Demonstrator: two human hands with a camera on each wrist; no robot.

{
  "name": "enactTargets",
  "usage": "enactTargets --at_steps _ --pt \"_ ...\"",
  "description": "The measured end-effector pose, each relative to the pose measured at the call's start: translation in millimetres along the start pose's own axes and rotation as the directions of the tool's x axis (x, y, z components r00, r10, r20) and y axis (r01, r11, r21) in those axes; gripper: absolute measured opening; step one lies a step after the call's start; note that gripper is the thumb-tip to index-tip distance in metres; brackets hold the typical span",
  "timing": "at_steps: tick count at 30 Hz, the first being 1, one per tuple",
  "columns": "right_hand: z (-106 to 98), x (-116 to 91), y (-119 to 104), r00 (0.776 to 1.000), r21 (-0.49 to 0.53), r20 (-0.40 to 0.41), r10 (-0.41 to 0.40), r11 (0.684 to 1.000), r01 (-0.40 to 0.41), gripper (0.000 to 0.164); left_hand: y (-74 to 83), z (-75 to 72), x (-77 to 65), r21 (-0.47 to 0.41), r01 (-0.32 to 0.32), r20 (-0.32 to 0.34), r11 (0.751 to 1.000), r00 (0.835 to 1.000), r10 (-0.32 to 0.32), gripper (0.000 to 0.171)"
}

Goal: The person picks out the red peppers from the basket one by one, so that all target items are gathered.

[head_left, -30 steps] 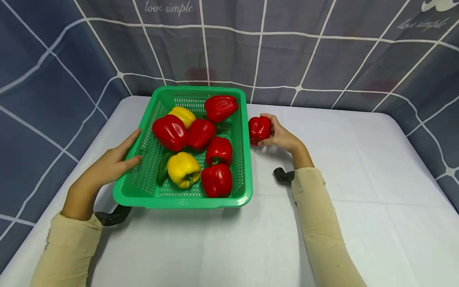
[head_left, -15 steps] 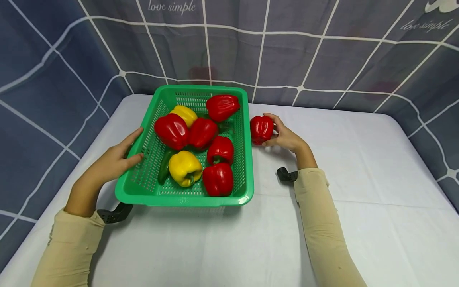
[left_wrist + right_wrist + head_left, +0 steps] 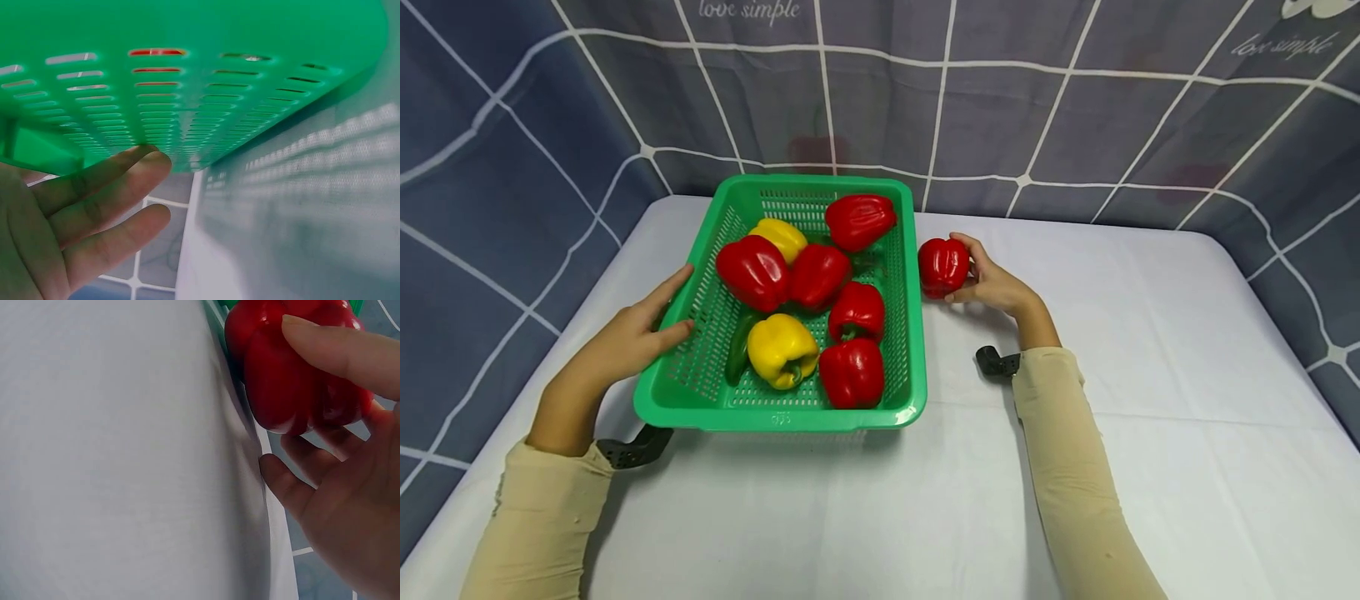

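A green plastic basket point(image 3: 782, 419) stands on the table, left of the middle. My left hand point(image 3: 628, 337) rests on its left rim, thumb over the edge. In the left wrist view, the fairly straight fingers point(image 3: 119, 219) of this hand extend along the outside of the slotted wall. Just beyond the basket's right side, my right hand point(image 3: 1000, 292) holds a red bell pepper point(image 3: 942, 267) between thumb and fingers. The right wrist view shows the thumb across this pepper point(image 3: 281, 381), while some lower fingers are off it. Whether the pepper touches the table cannot be told.
Inside the basket lie several red bell peppers point(image 3: 752, 273), two yellow bell peppers point(image 3: 782, 350) and a slim green vegetable point(image 3: 739, 346). A white cloth covers the table point(image 3: 1150, 333). Grey-blue gridded curtains point(image 3: 1000, 108) hang behind and at both sides.
My right hand and the red bell pepper have shifted very slightly to the right relative to the basket. The left hand and the basket have stayed in place.
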State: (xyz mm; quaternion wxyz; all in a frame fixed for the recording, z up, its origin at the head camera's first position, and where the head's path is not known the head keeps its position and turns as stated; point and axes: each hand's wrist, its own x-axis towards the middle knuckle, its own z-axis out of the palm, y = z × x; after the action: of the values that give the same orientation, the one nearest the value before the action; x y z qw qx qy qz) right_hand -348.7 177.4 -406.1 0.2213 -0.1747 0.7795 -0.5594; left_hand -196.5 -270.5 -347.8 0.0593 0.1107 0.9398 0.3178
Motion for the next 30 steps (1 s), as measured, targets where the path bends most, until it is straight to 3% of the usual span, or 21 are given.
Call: enactTargets --at_steps 30 --pt "-8.5 -3.5 -1.8 0.999 -0.042 -0.003 0.041 0.998 -0.041 0.099 -4.2 1.5 2.1 -0.009 -0.013 -0.011 1.000 1.000 0.013 0.070"
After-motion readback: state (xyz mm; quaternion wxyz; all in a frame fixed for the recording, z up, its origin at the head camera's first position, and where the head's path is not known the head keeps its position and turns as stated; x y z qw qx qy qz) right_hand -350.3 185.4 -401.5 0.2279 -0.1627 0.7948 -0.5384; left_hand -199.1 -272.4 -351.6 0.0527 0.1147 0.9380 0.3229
